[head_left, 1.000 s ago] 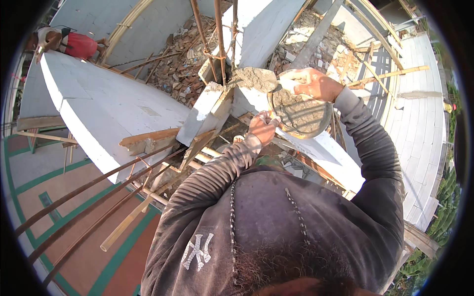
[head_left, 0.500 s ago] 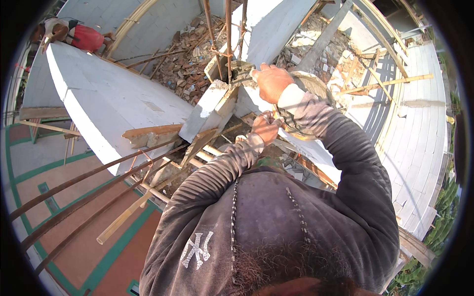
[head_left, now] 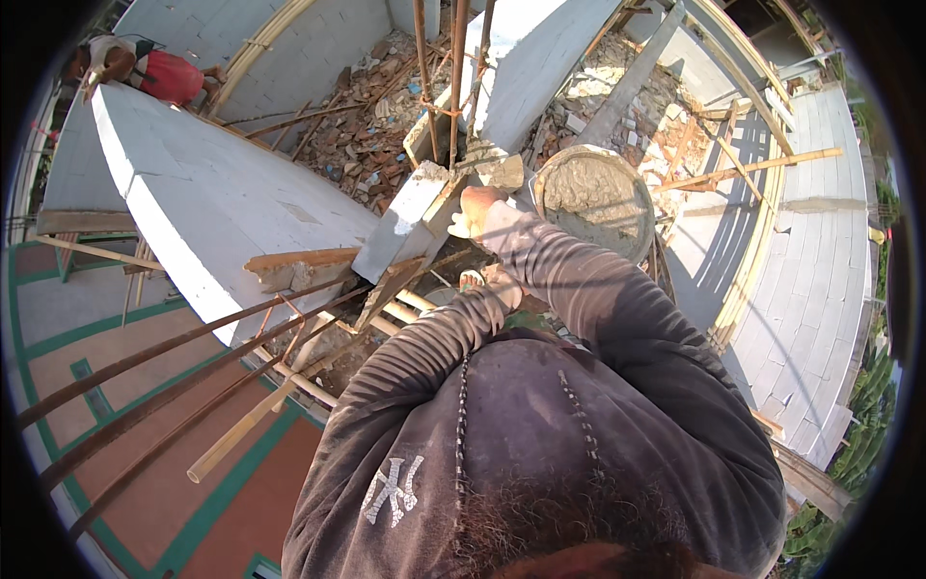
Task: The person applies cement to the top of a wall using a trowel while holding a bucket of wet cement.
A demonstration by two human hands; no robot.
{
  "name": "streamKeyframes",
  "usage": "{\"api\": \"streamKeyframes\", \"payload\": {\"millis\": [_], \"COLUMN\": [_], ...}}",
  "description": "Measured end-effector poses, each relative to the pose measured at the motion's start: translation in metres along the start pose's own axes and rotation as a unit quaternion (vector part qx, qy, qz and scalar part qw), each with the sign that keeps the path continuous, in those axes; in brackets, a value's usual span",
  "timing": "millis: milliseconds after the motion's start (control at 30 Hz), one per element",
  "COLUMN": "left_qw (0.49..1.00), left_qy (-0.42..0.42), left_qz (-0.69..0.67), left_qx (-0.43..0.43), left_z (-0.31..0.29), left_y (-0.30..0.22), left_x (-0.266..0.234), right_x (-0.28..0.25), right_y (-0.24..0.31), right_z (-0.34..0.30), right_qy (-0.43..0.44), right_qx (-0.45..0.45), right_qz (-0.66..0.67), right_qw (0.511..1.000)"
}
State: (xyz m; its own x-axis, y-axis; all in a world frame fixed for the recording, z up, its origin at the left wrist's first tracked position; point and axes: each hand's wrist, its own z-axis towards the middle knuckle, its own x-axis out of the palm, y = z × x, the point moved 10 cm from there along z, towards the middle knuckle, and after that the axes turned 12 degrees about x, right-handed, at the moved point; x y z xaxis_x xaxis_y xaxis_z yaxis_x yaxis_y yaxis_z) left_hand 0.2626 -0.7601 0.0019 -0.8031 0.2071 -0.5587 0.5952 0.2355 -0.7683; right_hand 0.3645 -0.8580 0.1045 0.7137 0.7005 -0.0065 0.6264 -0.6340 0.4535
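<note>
My right hand (head_left: 479, 207) is closed around what looks like a trowel, its handle mostly covered by my fingers. A grey, mortar-coated flat shape (head_left: 502, 172), apparently its blade, sits just beyond the knuckles, beside the top of a boarded column form (head_left: 442, 205). To the right stands a round bucket (head_left: 644, 232) filled with wet grey mortar (head_left: 590, 191). My left hand (head_left: 507, 287) is low at the middle, close under my right forearm; its fingers are hidden. Upright rusty rebars (head_left: 456, 87) rise from the column just ahead of my right hand.
White block walls (head_left: 231, 207) run off to the left and ahead (head_left: 540, 72). Long rebars (head_left: 193, 386) jut out at lower left, over bamboo poles (head_left: 241, 429). Brick rubble (head_left: 381, 116) lies below. Another person in red shorts (head_left: 174, 77) is at far left.
My right hand has moved left from the bucket's rim to the column top, uncovering the mortar in the bucket. My left hand has dropped lower and nearer to me.
</note>
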Motion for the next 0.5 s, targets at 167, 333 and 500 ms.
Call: {"api": "streamKeyframes", "payload": {"millis": [167, 333, 500], "left_qw": [0.998, 0.999, 0.963], "left_qy": [0.051, 0.006, -0.071], "left_qz": [0.013, -0.049, -0.225], "left_qx": [0.028, -0.002, 0.129], "left_z": [0.007, -0.014, 0.012], "left_y": [-0.046, -0.007, -0.069], "left_x": [-0.004, -0.016, -0.062], "right_x": [-0.021, 0.036, -0.015], "right_y": [-0.022, 0.019, 0.029], "right_z": [0.105, 0.028, -0.112], "right_qy": [-0.008, -0.048, -0.036], "right_qx": [0.028, -0.079, 0.01], "right_qz": [0.188, -0.041, 0.119], "right_qw": [0.982, 0.995, 0.992]}}
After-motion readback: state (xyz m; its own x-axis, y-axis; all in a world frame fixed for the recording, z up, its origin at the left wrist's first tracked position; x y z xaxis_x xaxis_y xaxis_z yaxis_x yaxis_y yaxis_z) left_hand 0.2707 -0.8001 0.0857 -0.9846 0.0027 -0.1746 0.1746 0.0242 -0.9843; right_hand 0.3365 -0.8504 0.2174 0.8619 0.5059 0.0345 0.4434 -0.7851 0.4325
